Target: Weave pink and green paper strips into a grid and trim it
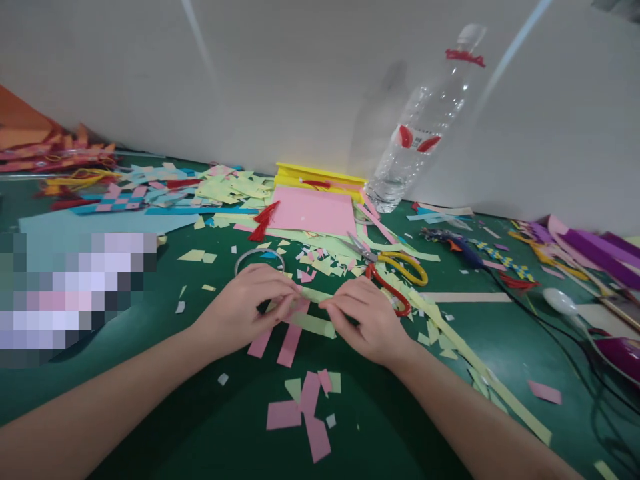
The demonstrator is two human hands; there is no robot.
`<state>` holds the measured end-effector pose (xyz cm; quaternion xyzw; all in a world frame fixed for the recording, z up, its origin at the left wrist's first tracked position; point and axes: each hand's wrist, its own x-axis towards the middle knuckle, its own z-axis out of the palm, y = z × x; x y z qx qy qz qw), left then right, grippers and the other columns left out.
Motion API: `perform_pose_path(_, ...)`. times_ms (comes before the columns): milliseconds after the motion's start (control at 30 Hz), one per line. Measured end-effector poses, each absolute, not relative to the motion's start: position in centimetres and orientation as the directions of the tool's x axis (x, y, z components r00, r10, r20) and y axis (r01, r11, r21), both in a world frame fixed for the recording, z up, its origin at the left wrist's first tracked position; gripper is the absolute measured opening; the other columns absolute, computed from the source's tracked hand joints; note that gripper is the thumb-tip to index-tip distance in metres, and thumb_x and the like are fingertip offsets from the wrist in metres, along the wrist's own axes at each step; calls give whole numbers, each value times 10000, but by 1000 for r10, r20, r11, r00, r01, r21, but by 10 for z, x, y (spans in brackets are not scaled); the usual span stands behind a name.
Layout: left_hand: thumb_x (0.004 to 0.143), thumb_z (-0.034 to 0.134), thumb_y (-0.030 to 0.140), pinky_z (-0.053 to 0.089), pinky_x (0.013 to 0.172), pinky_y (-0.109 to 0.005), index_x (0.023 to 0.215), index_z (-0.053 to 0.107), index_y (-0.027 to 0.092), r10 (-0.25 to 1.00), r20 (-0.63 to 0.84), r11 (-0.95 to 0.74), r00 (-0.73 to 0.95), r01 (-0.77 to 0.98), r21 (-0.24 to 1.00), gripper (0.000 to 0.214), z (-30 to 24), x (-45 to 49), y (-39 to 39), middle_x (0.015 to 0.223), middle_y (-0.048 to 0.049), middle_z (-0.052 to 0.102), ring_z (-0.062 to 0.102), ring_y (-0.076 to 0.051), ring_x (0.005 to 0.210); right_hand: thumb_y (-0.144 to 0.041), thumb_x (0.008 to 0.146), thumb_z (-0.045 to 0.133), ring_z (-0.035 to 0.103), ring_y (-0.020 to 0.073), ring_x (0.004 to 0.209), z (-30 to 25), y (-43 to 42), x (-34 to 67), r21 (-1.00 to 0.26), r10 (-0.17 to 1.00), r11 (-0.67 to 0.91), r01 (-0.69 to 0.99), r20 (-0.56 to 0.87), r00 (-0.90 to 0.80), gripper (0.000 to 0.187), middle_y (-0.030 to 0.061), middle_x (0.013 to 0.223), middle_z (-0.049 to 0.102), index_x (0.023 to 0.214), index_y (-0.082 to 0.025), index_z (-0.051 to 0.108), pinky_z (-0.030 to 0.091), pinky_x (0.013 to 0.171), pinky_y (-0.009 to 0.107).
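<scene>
My left hand (247,303) and my right hand (367,317) meet over the green table (125,373), both with fingers pinched on crossed paper strips (300,320). The strips are pale green and pink; two pink ends (287,343) hang down toward me below my left hand. A green strip (313,325) runs between the two hands. Red-and-yellow-handled scissors (395,270) lie just beyond my right hand. A thin metal ring (257,257) lies just beyond my left hand.
Paper scraps litter the table, with pink pieces (305,413) near me. A pink sheet (313,210) and yellow box (320,179) sit behind, beside a tilted clear plastic bottle (425,127). Woven strips (120,199) lie left; purple paper (600,250) and a black cable (560,320) lie right.
</scene>
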<state>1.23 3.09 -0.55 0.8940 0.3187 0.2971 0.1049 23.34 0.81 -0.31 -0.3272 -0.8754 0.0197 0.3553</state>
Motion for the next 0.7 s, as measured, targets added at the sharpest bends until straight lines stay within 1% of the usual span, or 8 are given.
perform_pose_path(67,902,444,251,417,882,-369,950,654,205,649,491,-752,581,589,296,221,-7,11,32,959,-27,695,597,-192,954,-185,896,433,557,138,659,-4,9,236,-355,655,731,583,602,-456,269,41,673,622,727,-160,639,410,625,284)
perform_pose_path(167,907,430,288,390,933,-424,1053,619,189,695,437,-690,571,702,179,258,-10,9,33,1077,-63,647,547,-232,1055,-196,898,425,550,129,631,-5,11,237,-465,728,667,582,573,-376,300,30,642,595,681,-174,631,423,608,270)
perform_pose_path(267,919,393,296,363,971,-462,1131,587,179,706,358,-674,611,735,75,311,-13,8,35,1158,-85,600,495,-254,1128,-204,897,426,545,125,614,-6,11,237,-494,741,657,570,560,-369,321,24,618,578,645,-174,622,421,597,268)
perform_pose_path(367,934,352,282,357,979,-471,1142,585,163,684,337,-691,647,723,12,335,-15,9,35,1164,-101,588,475,-262,1148,-205,894,427,540,124,602,-5,10,236,-492,737,663,564,559,-380,332,25,609,573,622,-170,613,414,585,270)
perform_pose_path(567,937,338,269,332,1007,-464,1099,588,170,647,332,-729,687,684,5,314,-16,10,35,1191,-99,570,438,-260,1199,-217,896,427,548,130,615,-5,10,235,-499,746,652,571,559,-363,344,28,620,588,608,-177,610,424,598,278)
perform_pose_path(633,933,349,271,321,1013,-465,1083,586,170,654,335,-729,679,683,39,298,-16,10,35,1173,-93,579,453,-251,1180,-207,894,431,557,131,627,-5,10,235,-504,745,655,564,559,-364,326,27,633,598,629,-178,619,431,604,279)
perform_pose_path(700,922,378,287,327,1006,-464,1062,585,190,681,326,-718,656,685,122,268,-16,9,36,1156,-75,588,472,-241,1155,-187,889,437,565,133,638,-5,10,235,-506,735,664,551,577,-356,299,23,641,604,661,-180,630,439,617,283)
